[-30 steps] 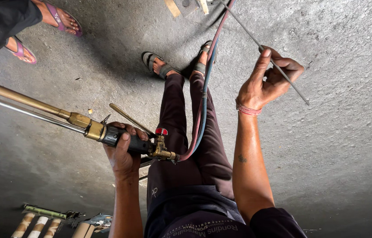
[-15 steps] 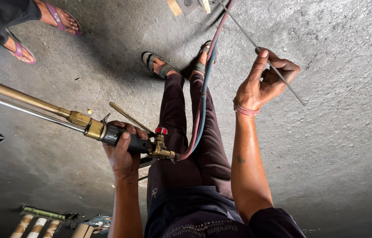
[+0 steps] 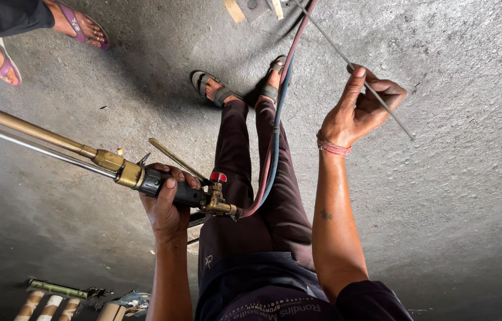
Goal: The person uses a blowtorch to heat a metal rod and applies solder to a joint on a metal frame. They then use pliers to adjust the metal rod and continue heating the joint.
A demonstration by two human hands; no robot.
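Note:
My left hand [image 3: 165, 214] is closed around the black grip of a brass cutting torch [image 3: 120, 169]. The torch's long brass tubes run off to the left edge, and a thin lever stands out above the grip. A red knob and brass valve [image 3: 218, 190] sit at the torch's rear, where a red and a blue hose [image 3: 275, 142] lead away over my legs. My right hand [image 3: 358, 113] is raised at the right and pinches a thin grey metal rod [image 3: 328, 44], which slants from the top middle down to the right.
My feet in grey sandals [image 3: 215, 92] stand on the rough concrete floor [image 3: 459, 196]. Another person's feet in pink sandals [image 3: 81, 27] are at the top left. Several tan cylinders and a green tool [image 3: 55, 297] lie at the bottom left.
My right hand with the rod has shifted slightly lower and to the left. The torch and my left hand have barely moved.

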